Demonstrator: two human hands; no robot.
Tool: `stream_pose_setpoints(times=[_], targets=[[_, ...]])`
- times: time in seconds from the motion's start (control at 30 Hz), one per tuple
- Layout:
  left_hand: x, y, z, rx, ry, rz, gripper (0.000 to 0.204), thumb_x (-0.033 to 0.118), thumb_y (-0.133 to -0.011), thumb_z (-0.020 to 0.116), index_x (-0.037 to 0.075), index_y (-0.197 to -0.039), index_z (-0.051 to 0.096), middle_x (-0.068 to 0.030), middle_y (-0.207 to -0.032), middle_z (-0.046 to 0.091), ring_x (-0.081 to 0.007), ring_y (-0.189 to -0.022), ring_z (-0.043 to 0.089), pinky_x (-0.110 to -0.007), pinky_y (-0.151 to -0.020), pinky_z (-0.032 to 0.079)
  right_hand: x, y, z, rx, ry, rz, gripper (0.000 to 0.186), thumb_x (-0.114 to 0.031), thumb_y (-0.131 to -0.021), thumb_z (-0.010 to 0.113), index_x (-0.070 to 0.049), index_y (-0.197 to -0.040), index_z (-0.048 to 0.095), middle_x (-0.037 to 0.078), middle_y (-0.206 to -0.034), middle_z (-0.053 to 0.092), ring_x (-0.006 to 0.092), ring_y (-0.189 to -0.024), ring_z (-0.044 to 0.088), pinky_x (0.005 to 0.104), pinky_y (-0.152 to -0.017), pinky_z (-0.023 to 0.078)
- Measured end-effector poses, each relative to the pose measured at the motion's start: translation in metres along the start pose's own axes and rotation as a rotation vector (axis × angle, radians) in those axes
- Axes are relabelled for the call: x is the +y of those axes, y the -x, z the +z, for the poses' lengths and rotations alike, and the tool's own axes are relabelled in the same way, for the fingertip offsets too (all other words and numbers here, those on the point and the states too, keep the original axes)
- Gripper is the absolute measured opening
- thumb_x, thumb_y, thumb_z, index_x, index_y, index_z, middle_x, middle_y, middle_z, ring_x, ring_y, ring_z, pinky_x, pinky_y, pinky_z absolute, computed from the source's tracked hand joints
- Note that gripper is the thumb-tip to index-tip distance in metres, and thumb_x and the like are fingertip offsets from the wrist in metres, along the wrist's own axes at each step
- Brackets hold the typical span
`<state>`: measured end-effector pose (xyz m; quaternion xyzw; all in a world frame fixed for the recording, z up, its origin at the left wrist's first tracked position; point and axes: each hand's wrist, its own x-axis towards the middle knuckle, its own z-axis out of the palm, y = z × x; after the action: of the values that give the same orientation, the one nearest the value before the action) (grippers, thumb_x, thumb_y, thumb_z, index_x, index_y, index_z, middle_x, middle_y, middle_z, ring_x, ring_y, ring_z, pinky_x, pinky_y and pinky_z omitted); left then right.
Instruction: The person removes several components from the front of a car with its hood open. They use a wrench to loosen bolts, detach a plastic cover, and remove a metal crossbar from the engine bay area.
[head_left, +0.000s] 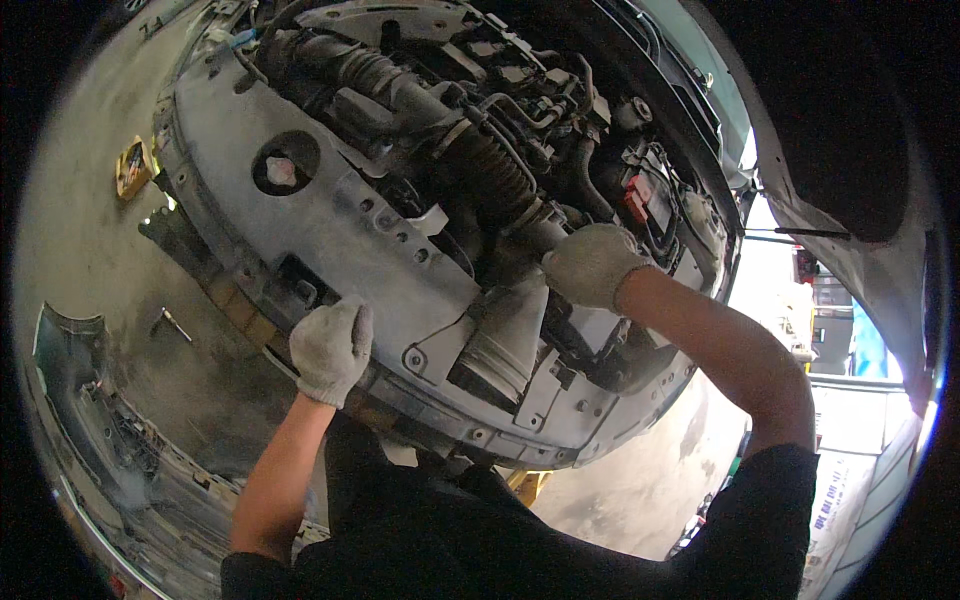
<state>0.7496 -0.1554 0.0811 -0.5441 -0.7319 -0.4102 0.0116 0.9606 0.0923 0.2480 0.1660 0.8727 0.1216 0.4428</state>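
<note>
Both my hands wear pale knitted work gloves over a car's open engine bay. My left hand is closed in a fist at the front edge of the dusty grey radiator cover panel; whatever it may hold is hidden. Farther right, my right hand has its fingers curled down beside the end of the black intake pipe. Its fingertips are out of sight, so what they grip cannot be made out. A ribbed air intake duct lies just below that hand, and a corrugated hose runs up to the left.
A battery with a red terminal cover sits at the right of the bay. The raised hood hangs over the right side. On the floor at left are a removed bumper, a small tool and a yellow box.
</note>
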Motion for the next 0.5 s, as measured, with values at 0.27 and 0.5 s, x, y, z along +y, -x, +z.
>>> stream_pose_setpoints(times=[0.27,0.5], targets=[[-0.004,0.001,0.003,-0.010,-0.139,0.041,0.012,0.020,-0.091,0.067,0.009,-0.094,0.066,-0.0083,-0.069,0.061,-0.0277,-0.059,0.059,-0.040,-0.052,0.048,-0.009,0.001,-0.004,-0.034,-0.077,-0.085,0.020,-0.023,-0.086,0.061,-0.008,-0.088,0.074,0.018,-0.077,0.070,0.0358,-0.072,0.070,0.0498,-0.059,0.055],[-0.004,0.004,0.005,-0.032,-0.170,0.044,0.013,0.021,-0.092,0.066,0.008,-0.096,0.066,-0.0091,-0.069,0.061,-0.0277,-0.059,0.060,-0.040,-0.051,0.048,-0.015,0.019,0.001,0.117,-0.155,-0.102,0.022,-0.025,-0.089,0.062,-0.006,-0.092,0.073,0.018,-0.071,0.068,0.0339,-0.066,0.069,0.0482,-0.053,0.052]])
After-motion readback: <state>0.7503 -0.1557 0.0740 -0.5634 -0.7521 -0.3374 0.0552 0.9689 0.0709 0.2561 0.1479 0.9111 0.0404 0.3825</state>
